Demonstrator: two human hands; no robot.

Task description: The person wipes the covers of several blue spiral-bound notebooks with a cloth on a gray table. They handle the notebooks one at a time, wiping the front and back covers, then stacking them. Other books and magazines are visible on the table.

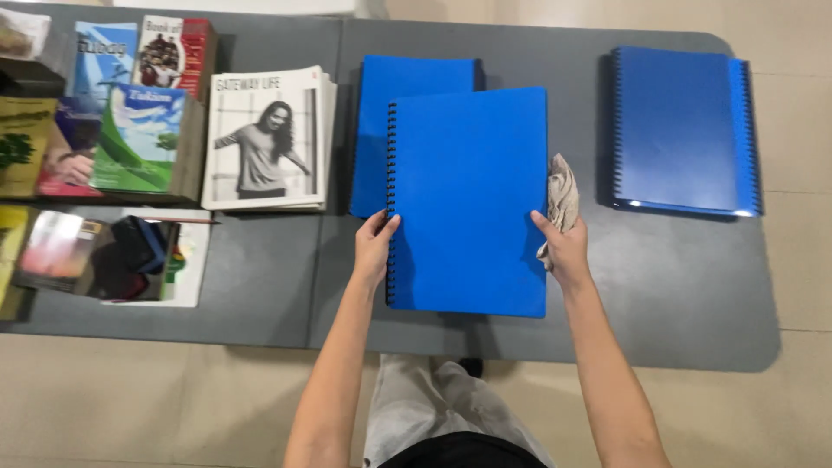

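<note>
L hand (374,247) grips blue spiral folder (468,199) at spine; R hand (565,247) pinches opp. edge (cloth (562,201) bunched in fingers), above grey table (685,277).

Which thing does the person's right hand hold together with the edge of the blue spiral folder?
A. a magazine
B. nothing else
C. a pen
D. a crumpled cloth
D: the right hand grips the right edge of the blue spiral folder and also holds a crumpled cloth, pale and bunched, that sticks out above the fingers.
</note>
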